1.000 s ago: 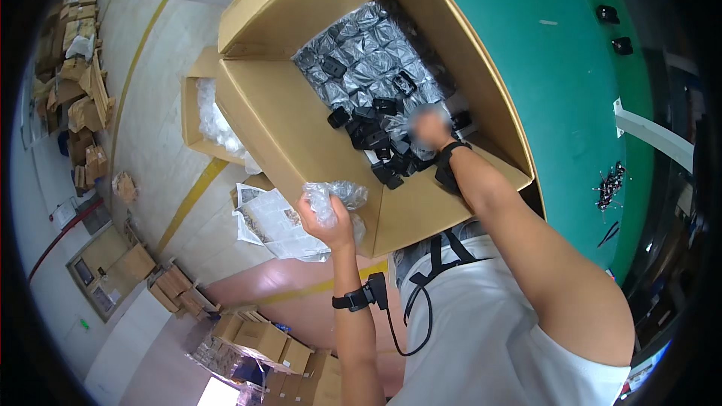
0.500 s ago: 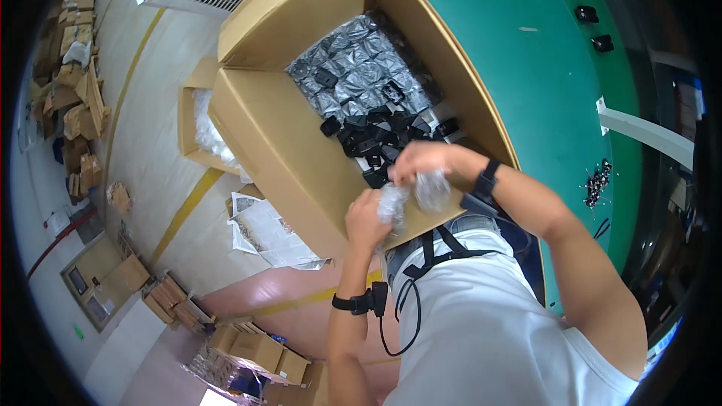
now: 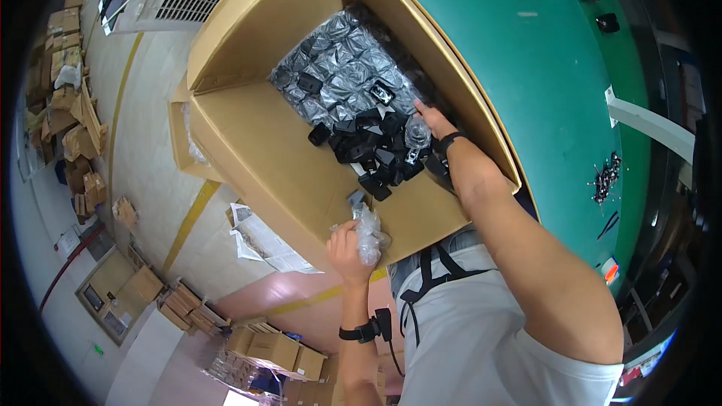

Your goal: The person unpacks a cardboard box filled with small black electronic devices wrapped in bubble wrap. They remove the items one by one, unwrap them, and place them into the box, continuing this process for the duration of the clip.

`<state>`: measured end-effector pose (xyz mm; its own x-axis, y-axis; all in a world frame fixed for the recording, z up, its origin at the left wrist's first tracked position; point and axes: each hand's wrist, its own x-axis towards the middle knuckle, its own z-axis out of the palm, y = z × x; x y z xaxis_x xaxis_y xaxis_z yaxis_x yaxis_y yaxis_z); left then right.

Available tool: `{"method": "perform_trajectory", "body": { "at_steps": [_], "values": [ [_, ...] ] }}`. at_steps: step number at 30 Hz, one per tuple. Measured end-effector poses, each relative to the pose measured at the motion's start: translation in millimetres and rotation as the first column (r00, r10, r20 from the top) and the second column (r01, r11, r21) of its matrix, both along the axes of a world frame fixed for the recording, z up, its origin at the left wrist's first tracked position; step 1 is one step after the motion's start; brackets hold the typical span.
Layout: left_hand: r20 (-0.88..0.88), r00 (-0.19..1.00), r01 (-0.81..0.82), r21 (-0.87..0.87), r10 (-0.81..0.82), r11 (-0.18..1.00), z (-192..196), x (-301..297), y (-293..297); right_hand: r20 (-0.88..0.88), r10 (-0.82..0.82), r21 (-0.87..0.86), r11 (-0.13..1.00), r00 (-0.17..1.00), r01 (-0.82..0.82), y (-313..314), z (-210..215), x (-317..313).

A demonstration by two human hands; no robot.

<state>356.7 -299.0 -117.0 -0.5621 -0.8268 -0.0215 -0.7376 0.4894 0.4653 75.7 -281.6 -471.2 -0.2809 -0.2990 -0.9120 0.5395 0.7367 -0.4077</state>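
I can read no lettering from here: the printed sheet at eight o'clock shows only blur, and the small green sign on the wall, farther out at eight, is too tiny.

The clear plastic film you hold looks thin, crinkled and glossy. Before you, the carton is matt brown cardboard, fairly smooth along its walls. Its black parts look like hard plastic, mostly matt; the bagged layer shines through wrinkled film. Your white shirt is matt cloth; the newspaper is dull, creased paper.
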Motion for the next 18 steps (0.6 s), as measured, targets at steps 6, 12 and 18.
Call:
{"method": "perform_trajectory", "body": {
  "at_steps": [6, 12, 18],
  "values": [
    [0.031, 0.999, 0.011, 0.018, -0.012, 1.0, -1, 2, 1, -0.174, -0.137, 0.006, 0.99, 0.975, 0.14, -11, 26, 18],
    [-0.064, 0.997, 0.039, 0.083, -0.034, 0.996, 16, -28, -19, -0.04, 0.198, -0.245, 0.948, 0.979, -0.202, -31, 130, 39],
    [-0.159, 0.981, 0.171, 0.428, -0.112, 0.887, 8, -39, -25, -0.069, 0.945, -0.521, 0.24, 0.32, -0.819, -43, 306, 53]
  ]
}}
